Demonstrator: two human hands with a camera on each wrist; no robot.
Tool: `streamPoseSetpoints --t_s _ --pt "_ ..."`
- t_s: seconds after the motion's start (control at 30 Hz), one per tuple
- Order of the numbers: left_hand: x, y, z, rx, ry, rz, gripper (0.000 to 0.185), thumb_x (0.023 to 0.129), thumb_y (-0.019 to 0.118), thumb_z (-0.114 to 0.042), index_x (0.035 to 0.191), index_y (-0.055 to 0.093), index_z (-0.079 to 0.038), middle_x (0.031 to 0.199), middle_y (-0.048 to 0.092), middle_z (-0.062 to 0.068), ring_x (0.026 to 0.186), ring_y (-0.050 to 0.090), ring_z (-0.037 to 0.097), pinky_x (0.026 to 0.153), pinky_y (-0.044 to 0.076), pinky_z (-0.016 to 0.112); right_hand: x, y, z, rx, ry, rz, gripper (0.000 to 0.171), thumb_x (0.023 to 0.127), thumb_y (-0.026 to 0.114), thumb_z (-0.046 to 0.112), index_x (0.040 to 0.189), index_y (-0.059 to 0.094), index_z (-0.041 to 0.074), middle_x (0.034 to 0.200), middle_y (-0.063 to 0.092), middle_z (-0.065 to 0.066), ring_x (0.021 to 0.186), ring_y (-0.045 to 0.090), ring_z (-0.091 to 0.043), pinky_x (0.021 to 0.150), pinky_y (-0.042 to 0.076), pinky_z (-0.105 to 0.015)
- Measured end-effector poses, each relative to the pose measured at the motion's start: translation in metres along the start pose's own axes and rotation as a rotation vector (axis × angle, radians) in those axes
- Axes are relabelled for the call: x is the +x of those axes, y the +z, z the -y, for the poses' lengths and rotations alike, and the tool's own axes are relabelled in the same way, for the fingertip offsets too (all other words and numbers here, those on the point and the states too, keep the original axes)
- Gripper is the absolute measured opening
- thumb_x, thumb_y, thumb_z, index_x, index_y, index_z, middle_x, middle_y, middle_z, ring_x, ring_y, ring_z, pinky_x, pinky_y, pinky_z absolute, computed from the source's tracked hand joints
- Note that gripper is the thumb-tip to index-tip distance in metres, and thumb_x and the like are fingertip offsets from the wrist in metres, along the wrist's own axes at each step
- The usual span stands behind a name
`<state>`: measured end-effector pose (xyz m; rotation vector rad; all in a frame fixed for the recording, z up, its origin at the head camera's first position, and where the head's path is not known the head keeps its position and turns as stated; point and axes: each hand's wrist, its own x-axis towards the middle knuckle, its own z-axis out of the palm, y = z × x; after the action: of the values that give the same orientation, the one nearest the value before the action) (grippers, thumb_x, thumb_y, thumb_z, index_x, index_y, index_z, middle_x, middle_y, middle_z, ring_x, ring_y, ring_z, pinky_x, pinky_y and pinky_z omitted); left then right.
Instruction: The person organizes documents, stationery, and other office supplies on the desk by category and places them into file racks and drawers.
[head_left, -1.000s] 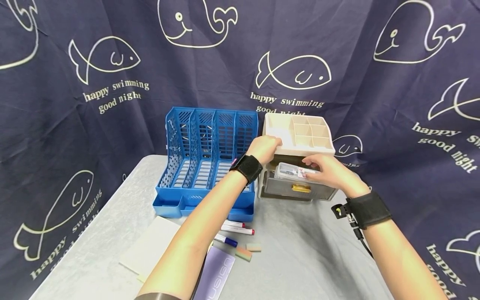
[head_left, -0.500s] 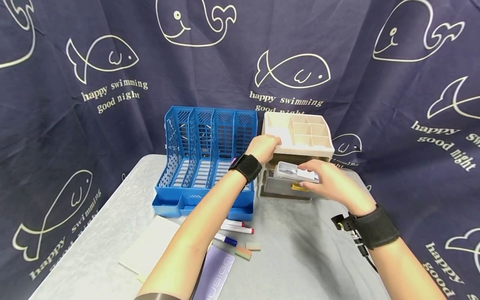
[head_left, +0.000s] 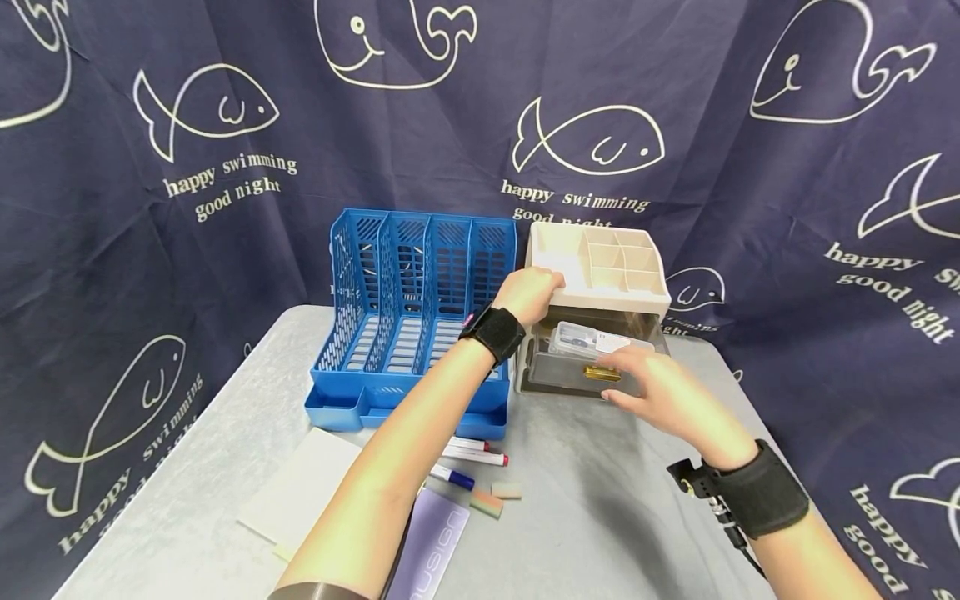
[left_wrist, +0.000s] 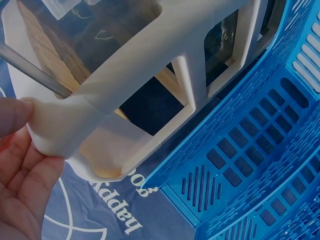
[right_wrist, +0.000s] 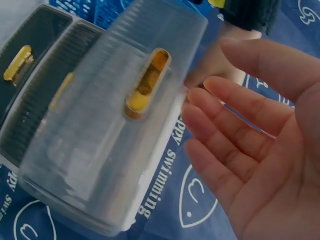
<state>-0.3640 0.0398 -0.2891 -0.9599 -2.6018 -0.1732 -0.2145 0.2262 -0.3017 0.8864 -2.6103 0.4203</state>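
Two hands were on the beige drawer organizer (head_left: 596, 275), which stood at the back of the grey table (head_left: 600, 500), touching the right side of the blue file rack (head_left: 420, 308). Its top drawer (head_left: 592, 371), smoky translucent with a gold handle (head_left: 602, 373), was pulled out toward the person. A clear plastic box (head_left: 581, 340) with a white label lay inside it.

Right hand (head_left: 660, 400) was at the drawer front, fingers straight and relaxed, gripping nothing. In the right wrist view the fingers (right_wrist: 225, 145) were spread loosely just beside the drawer front (right_wrist: 115, 145), apart from the gold handle (right_wrist: 145, 85); whether the fingertips touched the drawer in the head view I could not tell.

Left hand (head_left: 528, 296) gripped the organizer's top left front corner, fingers curled over the rim. The left wrist view showed the fingers (left_wrist: 22, 165) pressed against the beige frame (left_wrist: 135, 75), with the blue rack (left_wrist: 260, 150) right next to it.

On the table in front of the rack: two red-capped markers (head_left: 476, 452), a blue-capped marker (head_left: 453, 478), sticky note pads (head_left: 495, 498), a purple booklet (head_left: 431, 550) and a white sheet (head_left: 300, 492). A navy fish-print cloth (head_left: 187, 150) hung behind.
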Motion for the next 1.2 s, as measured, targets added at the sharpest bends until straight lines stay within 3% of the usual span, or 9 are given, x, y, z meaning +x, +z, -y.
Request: streamPoseSetpoints --t_s 0.3,0.83,1.0,1.2 --pt "0.0 0.001 0.0 0.003 -0.002 -0.008 0.03 0.089 0.059 -0.004 0.117 0.066 -0.014 0.112 0.068 0.002 0.102 0.064 0.018 0.087 0.051 0.03 -0.005 0.019 0.003 -0.058 0.023 -0.009 0.033 0.076 0.075 0.004 0.107 0.065 0.0 0.104 0.066 -0.012 0.1 0.061 -0.03 0.088 0.048 -0.045" --pt "0.0 0.0 -0.001 -0.004 -0.017 0.013 0.03 0.09 0.057 -0.005 0.118 0.065 -0.015 0.113 0.068 0.003 0.102 0.063 0.018 0.087 0.051 0.031 -0.007 0.056 -0.001 -0.232 -0.052 -0.315 0.028 0.069 0.068 -0.011 0.092 0.063 0.004 0.089 0.059 -0.006 0.085 0.06 -0.026 0.067 0.052 -0.038" --pt "0.0 0.0 -0.001 0.001 -0.016 0.011 0.03 0.09 0.057 -0.004 0.118 0.065 -0.015 0.113 0.068 0.003 0.102 0.063 0.018 0.086 0.051 0.031 -0.006 0.062 -0.005 -0.238 -0.069 -0.348 0.033 0.063 0.068 -0.015 0.09 0.061 0.003 0.087 0.058 -0.007 0.082 0.058 -0.028 0.063 0.051 -0.039" --pt "0.0 0.001 0.0 -0.002 -0.005 0.005 0.03 0.09 0.057 -0.004 0.118 0.065 -0.014 0.112 0.068 0.003 0.102 0.063 0.019 0.086 0.051 0.03 -0.005 0.064 -0.008 -0.243 -0.078 -0.364 0.03 0.067 0.06 -0.017 0.09 0.06 0.003 0.086 0.058 -0.008 0.081 0.058 -0.028 0.061 0.05 -0.039"
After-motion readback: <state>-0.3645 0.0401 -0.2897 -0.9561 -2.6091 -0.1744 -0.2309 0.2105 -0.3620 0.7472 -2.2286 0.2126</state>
